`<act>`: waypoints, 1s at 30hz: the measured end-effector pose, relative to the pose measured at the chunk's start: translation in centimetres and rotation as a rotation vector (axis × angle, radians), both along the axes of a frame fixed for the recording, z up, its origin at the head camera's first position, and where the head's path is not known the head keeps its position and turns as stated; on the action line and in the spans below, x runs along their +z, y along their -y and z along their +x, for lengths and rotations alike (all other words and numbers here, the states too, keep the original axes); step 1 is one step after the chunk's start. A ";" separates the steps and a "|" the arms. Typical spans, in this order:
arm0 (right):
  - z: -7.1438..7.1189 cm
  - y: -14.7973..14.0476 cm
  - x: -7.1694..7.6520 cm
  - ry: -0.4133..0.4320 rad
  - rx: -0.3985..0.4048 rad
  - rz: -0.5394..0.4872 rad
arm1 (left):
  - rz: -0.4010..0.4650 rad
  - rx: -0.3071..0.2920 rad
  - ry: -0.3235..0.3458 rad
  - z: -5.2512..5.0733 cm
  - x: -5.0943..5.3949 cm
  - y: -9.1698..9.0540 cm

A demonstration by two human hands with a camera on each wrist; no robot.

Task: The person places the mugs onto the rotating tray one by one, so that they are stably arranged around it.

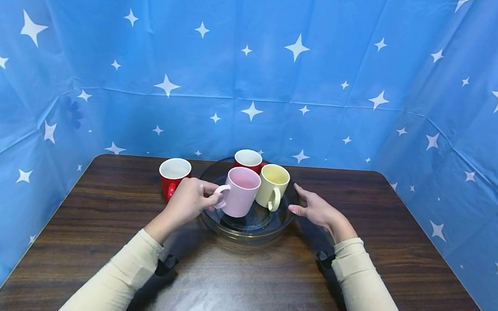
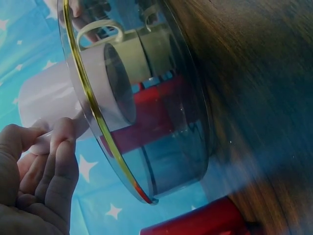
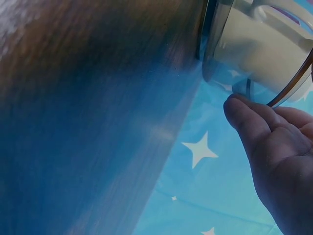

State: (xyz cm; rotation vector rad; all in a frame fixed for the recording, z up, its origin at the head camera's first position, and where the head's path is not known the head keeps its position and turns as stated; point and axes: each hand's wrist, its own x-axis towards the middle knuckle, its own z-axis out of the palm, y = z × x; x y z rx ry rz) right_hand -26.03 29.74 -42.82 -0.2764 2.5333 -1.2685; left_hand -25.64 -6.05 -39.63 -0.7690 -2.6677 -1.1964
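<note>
A pink mug (image 1: 241, 194) is pinched by its handle in the left hand (image 1: 192, 199); in the left wrist view the mug (image 2: 49, 95) is partly inside the rim of a clear glass bowl (image 2: 142, 176). Within the bowl (image 1: 246, 235) stand a yellow mug (image 1: 271, 183) and a red mug (image 1: 247, 159) with a white inside. At the bowl's right side is the right hand (image 1: 317, 211), its fingers extended along the wall; the right wrist view shows this hand (image 3: 279, 142) beside the rim, whether touching I cannot tell.
Another red mug (image 1: 172, 176) stands on the dark wooden table (image 1: 228, 287) left of the bowl, close behind the left hand. Blue cloth with white stars (image 1: 256, 77) hangs behind the table and along both sides.
</note>
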 end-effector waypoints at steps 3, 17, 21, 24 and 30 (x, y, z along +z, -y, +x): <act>0.0 0.0 0.0 -0.004 0.002 0.002 | -0.003 0.000 0.002 -0.1 -0.2 -0.1; -0.1 0.2 0.2 0.004 -0.004 0.010 | -0.014 -0.004 0.018 -0.1 -0.5 -0.6; -0.1 0.2 0.1 0.006 -0.008 0.008 | -0.011 -0.008 0.012 -0.1 -0.5 -0.7; -0.1 0.1 0.1 0.009 -0.012 0.004 | -0.009 -0.015 0.019 -0.2 -0.7 -0.8; 0.0 0.1 0.1 0.016 -0.016 -0.001 | -0.015 -0.020 0.028 -0.5 -1.0 -1.0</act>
